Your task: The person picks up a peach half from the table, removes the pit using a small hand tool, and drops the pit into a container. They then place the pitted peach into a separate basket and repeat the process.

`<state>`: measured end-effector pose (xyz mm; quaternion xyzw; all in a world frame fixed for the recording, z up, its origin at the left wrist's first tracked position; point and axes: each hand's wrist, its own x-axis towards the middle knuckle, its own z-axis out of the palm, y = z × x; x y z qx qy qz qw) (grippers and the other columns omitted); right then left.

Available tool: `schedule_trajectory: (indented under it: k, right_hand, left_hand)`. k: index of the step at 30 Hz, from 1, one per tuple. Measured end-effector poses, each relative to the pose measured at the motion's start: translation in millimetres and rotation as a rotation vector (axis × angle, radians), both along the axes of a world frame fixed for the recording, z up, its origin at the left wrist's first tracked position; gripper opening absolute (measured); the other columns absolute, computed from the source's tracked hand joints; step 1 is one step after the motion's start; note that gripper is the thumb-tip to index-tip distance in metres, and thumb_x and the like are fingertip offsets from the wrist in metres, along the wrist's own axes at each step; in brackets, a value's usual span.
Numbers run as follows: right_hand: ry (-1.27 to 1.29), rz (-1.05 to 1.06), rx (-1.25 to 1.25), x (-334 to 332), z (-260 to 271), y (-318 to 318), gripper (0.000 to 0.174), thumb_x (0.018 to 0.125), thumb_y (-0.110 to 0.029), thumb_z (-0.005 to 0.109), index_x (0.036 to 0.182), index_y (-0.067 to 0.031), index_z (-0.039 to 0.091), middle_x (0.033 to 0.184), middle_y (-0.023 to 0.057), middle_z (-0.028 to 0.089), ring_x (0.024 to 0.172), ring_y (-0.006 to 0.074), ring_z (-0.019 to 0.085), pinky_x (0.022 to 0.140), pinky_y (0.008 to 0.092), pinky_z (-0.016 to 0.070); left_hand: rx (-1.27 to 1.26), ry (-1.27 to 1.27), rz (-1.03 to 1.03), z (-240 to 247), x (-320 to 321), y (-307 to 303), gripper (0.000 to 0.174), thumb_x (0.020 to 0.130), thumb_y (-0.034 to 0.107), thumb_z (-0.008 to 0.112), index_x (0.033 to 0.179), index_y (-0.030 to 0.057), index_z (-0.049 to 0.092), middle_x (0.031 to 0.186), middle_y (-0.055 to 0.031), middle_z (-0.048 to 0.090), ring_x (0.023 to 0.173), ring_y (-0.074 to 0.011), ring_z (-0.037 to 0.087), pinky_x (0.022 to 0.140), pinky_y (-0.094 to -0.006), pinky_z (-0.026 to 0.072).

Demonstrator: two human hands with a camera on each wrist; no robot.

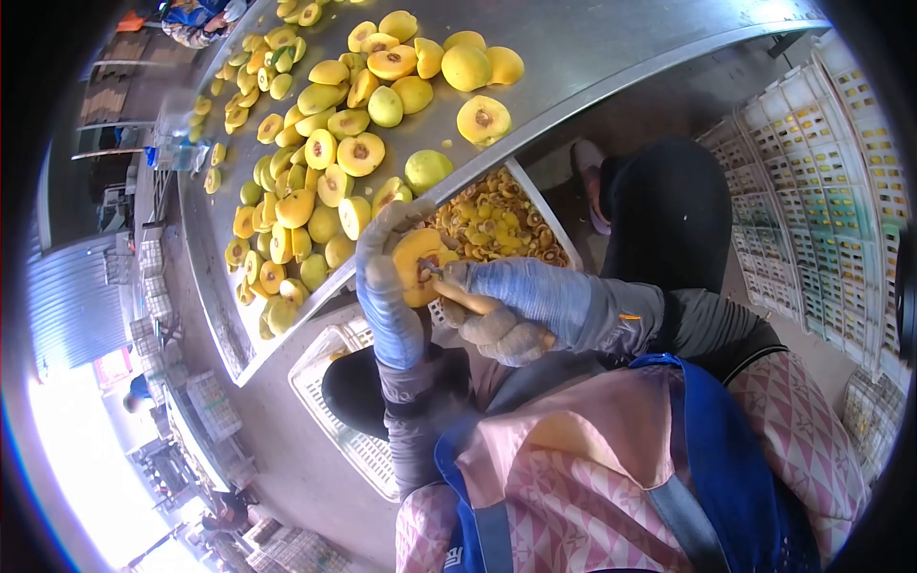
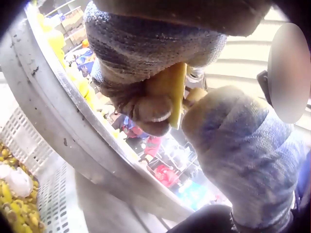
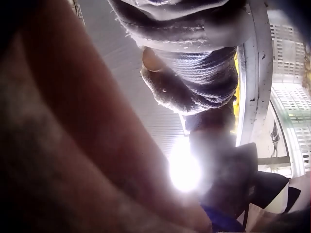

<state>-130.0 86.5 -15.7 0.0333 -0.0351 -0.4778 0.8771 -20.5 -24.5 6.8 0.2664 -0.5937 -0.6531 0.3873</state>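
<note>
My gloved left hand (image 1: 380,244) holds a yellow peach half (image 1: 413,267) above the table's front edge, its cut face turned toward my right hand. In the left wrist view, the fingers of that glove (image 2: 146,53) curl round the peach half (image 2: 164,92). My gloved right hand (image 1: 501,323) grips a pitting tool by its wooden handle (image 1: 470,295), with the metal tip at the middle of the cut face. The handle's rounded end (image 3: 151,60) sticks out of the right glove (image 3: 194,80) in the right wrist view.
Many peach halves (image 1: 363,153) lie on the metal table (image 1: 573,48). Below its edge, a container holds pits and scraps (image 1: 501,220). A white plastic crate (image 1: 310,368) stands beneath my left arm, and stacked crates (image 1: 793,181) stand at right. Another person (image 1: 196,17) is across the table.
</note>
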Motion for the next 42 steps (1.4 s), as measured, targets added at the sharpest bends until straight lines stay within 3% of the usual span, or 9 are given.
schedule_trajectory:
  k: [10, 12, 13, 15, 18, 22, 27, 33, 42]
  right_hand:
    - [0.301, 0.142, -0.105, -11, 3, -7, 0.031, 0.096, -0.040, 0.063, 0.096, -0.0091, 0.059, 0.067, -0.0030, 0.050, 0.048, 0.0071, 0.047, 0.040, 0.0227, 0.0385]
    - [1.356, -0.391, -0.318, 0, 2, -6, 0.030, 0.096, -0.037, 0.062, 0.098, -0.0067, 0.060, 0.070, 0.0037, 0.061, 0.054, 0.0187, 0.061, 0.048, 0.0330, 0.0500]
    - [1.354, -0.390, -0.318, 4, 4, -2, 0.030, 0.096, -0.037, 0.062, 0.098, -0.0067, 0.060, 0.070, 0.0037, 0.061, 0.054, 0.0187, 0.061, 0.048, 0.0330, 0.0500]
    - [2.227, -0.566, -0.421, 8, 9, 6, 0.029, 0.094, -0.030, 0.064, 0.106, -0.0036, 0.060, 0.078, 0.0123, 0.068, 0.068, 0.0283, 0.068, 0.061, 0.0392, 0.0541]
    - [2.317, -0.884, -0.581, 12, -15, 6, 0.031, 0.092, -0.028, 0.064, 0.111, -0.0030, 0.060, 0.079, 0.0175, 0.068, 0.070, 0.0343, 0.068, 0.062, 0.0416, 0.0540]
    - [2.325, -0.947, -0.652, 6, -12, 7, 0.034, 0.092, -0.030, 0.064, 0.111, -0.0019, 0.060, 0.078, 0.0185, 0.067, 0.068, 0.0351, 0.068, 0.062, 0.0423, 0.0535]
    - [2.140, -0.571, -0.438, -1, 1, 10, 0.032, 0.093, -0.031, 0.065, 0.107, -0.0029, 0.063, 0.079, 0.0207, 0.067, 0.075, 0.0390, 0.067, 0.064, 0.0452, 0.0540]
    - [1.829, -0.606, -0.465, -8, -4, 3, 0.032, 0.095, -0.031, 0.063, 0.097, 0.0006, 0.066, 0.081, 0.0242, 0.066, 0.076, 0.0412, 0.066, 0.068, 0.0438, 0.0513]
    - [1.869, -0.430, -0.425, -6, -5, 2, 0.033, 0.097, -0.031, 0.061, 0.099, 0.0017, 0.066, 0.087, 0.0235, 0.067, 0.084, 0.0381, 0.066, 0.075, 0.0422, 0.0502]
  left_hand:
    - [-0.088, -0.272, 0.163, -5, 11, 4, 0.033, 0.101, 0.028, 0.054, 0.108, -0.0023, 0.066, 0.093, -0.0098, 0.071, 0.081, -0.0156, 0.065, 0.074, -0.0269, 0.0536]
    - [-0.281, -0.376, 0.193, -6, 14, 2, 0.033, 0.101, 0.028, 0.055, 0.108, -0.0029, 0.066, 0.094, -0.0095, 0.070, 0.082, -0.0152, 0.065, 0.076, -0.0271, 0.0537]
    - [-0.281, -0.379, 0.194, -5, 14, 3, 0.033, 0.101, 0.028, 0.055, 0.108, -0.0029, 0.066, 0.094, -0.0095, 0.070, 0.082, -0.0152, 0.065, 0.076, -0.0271, 0.0537]
    - [-0.111, -0.399, 0.258, -4, 10, 3, 0.023, 0.097, 0.017, 0.061, 0.106, -0.0010, 0.070, 0.096, -0.0058, 0.070, 0.087, -0.0113, 0.061, 0.078, -0.0264, 0.0495]
    - [-0.237, -0.358, 0.225, -15, 12, -1, 0.023, 0.097, 0.017, 0.060, 0.108, -0.0011, 0.070, 0.095, -0.0058, 0.070, 0.086, -0.0111, 0.061, 0.076, -0.0248, 0.0492]
    - [-0.066, -0.268, 0.179, -17, 13, -5, 0.024, 0.097, 0.017, 0.060, 0.108, -0.0010, 0.070, 0.096, -0.0064, 0.070, 0.085, -0.0116, 0.061, 0.074, -0.0246, 0.0496]
    - [-0.159, -0.311, 0.144, -11, 17, 4, 0.019, 0.095, 0.012, 0.062, 0.107, -0.0009, 0.070, 0.094, -0.0065, 0.071, 0.083, -0.0129, 0.062, 0.074, -0.0266, 0.0510]
    - [-0.184, -0.285, 0.071, -12, 21, 2, 0.017, 0.093, 0.010, 0.063, 0.104, -0.0004, 0.070, 0.093, -0.0071, 0.071, 0.083, -0.0126, 0.062, 0.075, -0.0264, 0.0515]
    - [-0.058, -0.245, 0.121, -22, 23, 5, 0.021, 0.094, 0.017, 0.063, 0.104, 0.0000, 0.070, 0.098, -0.0082, 0.069, 0.090, -0.0145, 0.064, 0.080, -0.0272, 0.0523]
